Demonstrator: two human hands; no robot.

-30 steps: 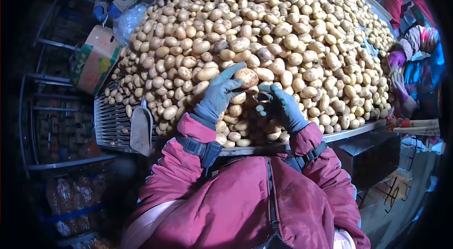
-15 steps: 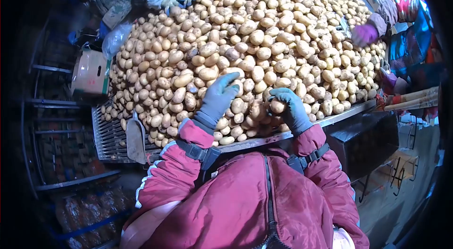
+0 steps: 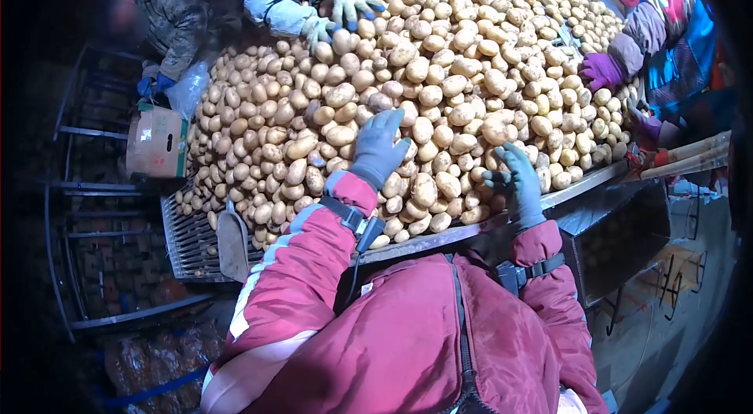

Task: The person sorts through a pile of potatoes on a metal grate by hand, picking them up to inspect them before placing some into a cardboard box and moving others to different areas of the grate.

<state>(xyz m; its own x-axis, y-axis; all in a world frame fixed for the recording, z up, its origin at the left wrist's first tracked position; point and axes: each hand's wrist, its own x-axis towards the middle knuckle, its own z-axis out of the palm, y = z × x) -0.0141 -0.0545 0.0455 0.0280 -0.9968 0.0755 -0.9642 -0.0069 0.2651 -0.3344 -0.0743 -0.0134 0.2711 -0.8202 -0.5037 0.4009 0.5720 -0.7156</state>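
Observation:
A broad heap of pale yellow potatoes (image 3: 459,86) covers the metal sorting table (image 3: 576,191) in front of me. My left hand (image 3: 380,149), in a blue-grey glove, rests on the near side of the heap. Its fingers are stretched forward over the potatoes and the thumb is apart. To the right, my right hand (image 3: 519,183), gloved the same way, hovers at the heap's near edge. Its fingers are spread with no potato between them, and the palm is turned inward.
A flat metal scoop (image 3: 233,245) leans at the slatted left end. Beyond it stands a cardboard box (image 3: 155,141) by a plastic bag. Co-workers' gloved hands (image 3: 354,5) touch potatoes across the table, and a purple glove (image 3: 602,70) is at the right. A dark bin (image 3: 620,245) sits below the edge.
My right hand has let go of the potato it held and opened, moving slightly right. My left hand's fingers have straightened over the heap. The co-worker's hands opposite have moved apart.

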